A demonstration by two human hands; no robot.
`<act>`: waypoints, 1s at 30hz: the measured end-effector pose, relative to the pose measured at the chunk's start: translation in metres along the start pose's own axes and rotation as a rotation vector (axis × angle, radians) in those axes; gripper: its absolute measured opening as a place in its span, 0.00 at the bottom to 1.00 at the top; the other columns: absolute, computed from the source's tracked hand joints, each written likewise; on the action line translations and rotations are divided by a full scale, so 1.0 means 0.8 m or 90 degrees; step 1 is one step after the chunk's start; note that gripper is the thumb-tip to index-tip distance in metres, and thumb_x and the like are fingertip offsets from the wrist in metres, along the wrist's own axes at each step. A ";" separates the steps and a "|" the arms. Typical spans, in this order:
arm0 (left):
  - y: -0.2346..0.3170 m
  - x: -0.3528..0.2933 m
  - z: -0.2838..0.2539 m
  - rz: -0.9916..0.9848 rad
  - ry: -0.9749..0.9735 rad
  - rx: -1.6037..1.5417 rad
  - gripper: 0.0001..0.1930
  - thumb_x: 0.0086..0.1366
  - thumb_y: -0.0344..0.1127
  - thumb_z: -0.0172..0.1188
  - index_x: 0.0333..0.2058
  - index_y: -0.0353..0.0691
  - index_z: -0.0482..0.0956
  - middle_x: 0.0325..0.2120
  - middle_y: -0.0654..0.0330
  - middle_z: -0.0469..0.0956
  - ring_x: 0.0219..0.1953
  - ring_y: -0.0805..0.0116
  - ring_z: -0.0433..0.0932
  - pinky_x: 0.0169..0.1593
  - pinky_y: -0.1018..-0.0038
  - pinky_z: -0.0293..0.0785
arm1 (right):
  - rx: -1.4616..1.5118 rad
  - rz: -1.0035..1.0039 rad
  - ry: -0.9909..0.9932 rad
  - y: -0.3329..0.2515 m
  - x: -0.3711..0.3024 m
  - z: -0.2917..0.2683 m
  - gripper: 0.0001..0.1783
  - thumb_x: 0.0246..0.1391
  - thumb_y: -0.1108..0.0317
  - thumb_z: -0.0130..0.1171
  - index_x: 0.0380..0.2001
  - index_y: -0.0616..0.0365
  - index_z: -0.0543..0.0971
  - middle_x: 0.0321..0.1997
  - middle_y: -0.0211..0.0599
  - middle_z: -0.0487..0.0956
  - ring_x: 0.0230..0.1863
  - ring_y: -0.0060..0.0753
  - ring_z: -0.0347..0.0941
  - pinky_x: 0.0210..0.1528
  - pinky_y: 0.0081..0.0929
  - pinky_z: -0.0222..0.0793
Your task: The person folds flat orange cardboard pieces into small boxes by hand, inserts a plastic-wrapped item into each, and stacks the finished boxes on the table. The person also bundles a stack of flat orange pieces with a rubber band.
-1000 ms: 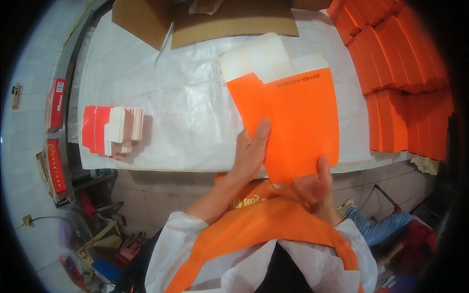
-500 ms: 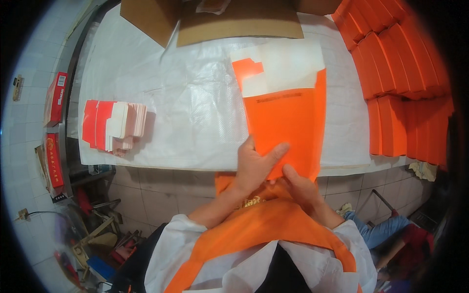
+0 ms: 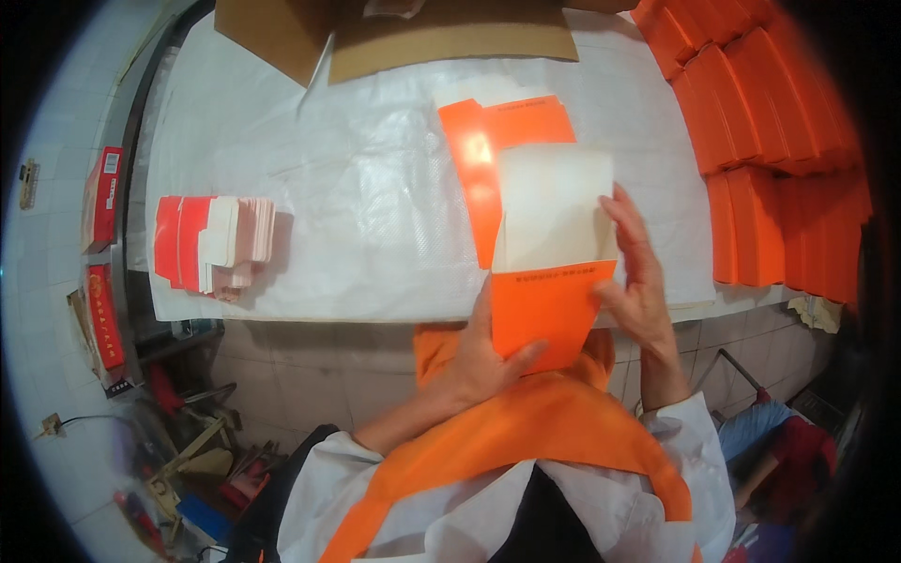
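Observation:
An orange cardboard carton (image 3: 549, 319) with a pale inner flap raised at its far end is in front of me, over the table's near edge. My left hand (image 3: 488, 357) is closed on its lower left part, thumb across the front. At the right edge is my right hand (image 3: 640, 281), its fingers apart: the fingertips touch the raised flap and the thumb lies by the carton's upper right corner. Partly under the held carton, another flat orange carton (image 3: 474, 169) rests on the table.
A banded stack of red and white card pieces (image 3: 211, 244) stands at the left of the white-covered table (image 3: 366, 206). An open brown cardboard box (image 3: 450, 42) is at the back. Rows of orange cartons (image 3: 751, 225) line the right side. Another person (image 3: 788, 460) is at lower right.
The held carton has come nearer and separated from the flat one, which now shows behind it. My right hand has moved up from the bottom edge to the carton's right side.

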State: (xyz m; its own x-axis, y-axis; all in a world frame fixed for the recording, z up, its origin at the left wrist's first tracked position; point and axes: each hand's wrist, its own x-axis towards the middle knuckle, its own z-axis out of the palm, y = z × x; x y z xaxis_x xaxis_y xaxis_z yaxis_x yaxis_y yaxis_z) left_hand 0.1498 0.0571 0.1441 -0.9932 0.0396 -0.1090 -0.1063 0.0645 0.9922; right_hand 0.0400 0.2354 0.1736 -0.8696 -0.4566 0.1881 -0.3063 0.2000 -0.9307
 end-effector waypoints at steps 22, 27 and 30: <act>0.004 0.017 0.006 0.175 0.265 -0.278 0.11 0.54 0.24 0.56 0.36 0.35 0.69 0.41 0.51 0.70 0.44 0.59 0.70 0.50 0.65 0.66 | 0.406 -0.026 0.060 0.023 -0.046 0.064 0.19 0.46 0.88 0.48 0.39 0.57 0.59 0.51 0.50 0.65 0.50 0.35 0.65 0.53 0.30 0.61; -0.006 0.019 -0.009 0.256 0.201 -0.133 0.16 0.52 0.32 0.65 0.36 0.33 0.69 0.41 0.53 0.71 0.45 0.58 0.70 0.48 0.67 0.67 | 0.439 0.060 0.073 0.015 -0.040 0.067 0.18 0.45 0.86 0.47 0.40 0.59 0.60 0.46 0.44 0.67 0.46 0.32 0.65 0.53 0.28 0.60; 0.001 0.022 -0.015 0.324 0.150 -0.050 0.17 0.50 0.30 0.66 0.36 0.33 0.71 0.39 0.52 0.72 0.43 0.57 0.71 0.46 0.68 0.68 | 0.349 0.014 -0.024 0.017 -0.035 0.054 0.18 0.42 0.84 0.46 0.40 0.61 0.64 0.45 0.41 0.67 0.46 0.30 0.65 0.52 0.26 0.59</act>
State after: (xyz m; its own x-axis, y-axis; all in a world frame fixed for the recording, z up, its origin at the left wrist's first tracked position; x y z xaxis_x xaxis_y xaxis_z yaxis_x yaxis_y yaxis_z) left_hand 0.1316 0.0455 0.1434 -0.9030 -0.1782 0.3910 0.3938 0.0210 0.9190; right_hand 0.0772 0.2136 0.1416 -0.8561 -0.4898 0.1651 -0.0335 -0.2662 -0.9633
